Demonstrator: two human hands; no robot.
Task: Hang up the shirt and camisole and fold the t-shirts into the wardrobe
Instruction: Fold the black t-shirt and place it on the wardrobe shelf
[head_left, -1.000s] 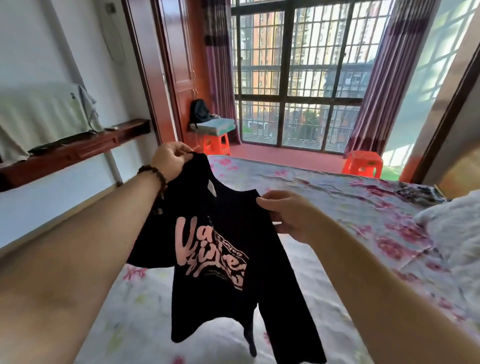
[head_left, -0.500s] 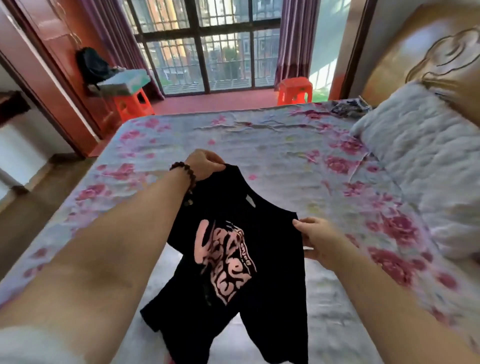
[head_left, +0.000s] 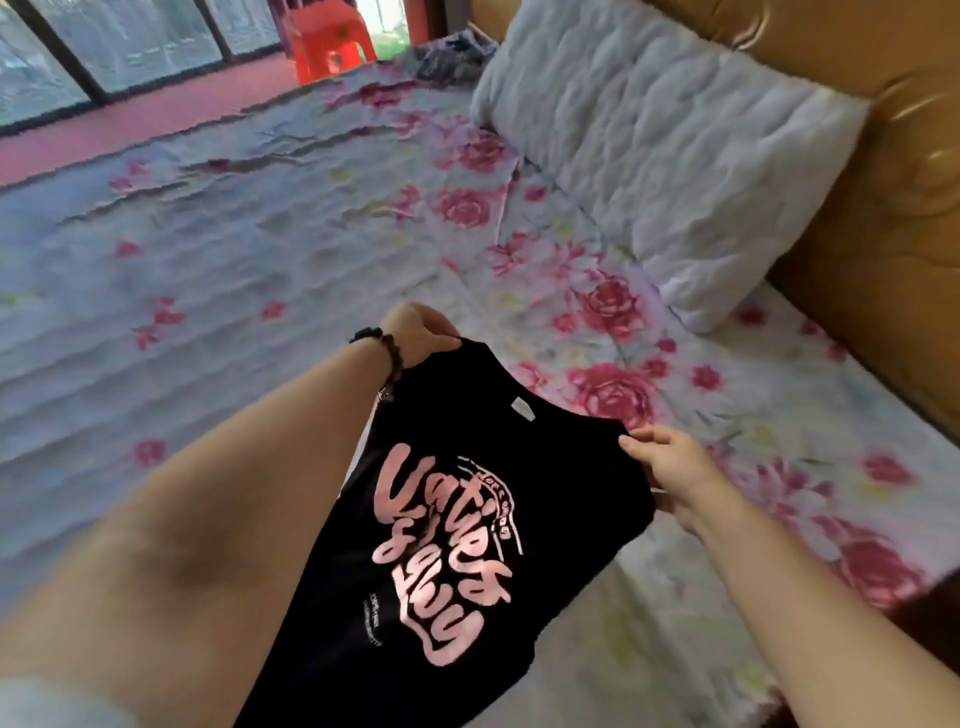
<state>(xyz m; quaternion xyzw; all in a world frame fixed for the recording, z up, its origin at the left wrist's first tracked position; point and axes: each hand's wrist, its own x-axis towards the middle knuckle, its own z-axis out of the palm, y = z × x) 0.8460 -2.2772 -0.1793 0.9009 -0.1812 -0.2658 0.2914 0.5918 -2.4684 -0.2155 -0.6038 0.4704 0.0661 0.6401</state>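
Observation:
A black t-shirt (head_left: 441, 519) with pink lettering hangs stretched between both hands above the bed, its printed front facing me. My left hand (head_left: 415, 332), with a dark bead bracelet at the wrist, grips one shoulder of the t-shirt. My right hand (head_left: 670, 470) pinches the other shoulder. The lower part of the t-shirt drops out of view at the bottom edge. No shirt, camisole or wardrobe shows in this view.
The bed (head_left: 260, 249) has a pale sheet with pink roses. A white quilted pillow (head_left: 665, 135) lies against the tan padded headboard (head_left: 893, 208) at the right. An orange plastic stool (head_left: 327, 36) stands beyond the bed by the window. A dark patterned cloth (head_left: 457, 57) lies at the far corner.
My view has swung right and down, from the window toward the pillow and headboard. Both hands have kept their hold and lowered the black t-shirt closer to the bed.

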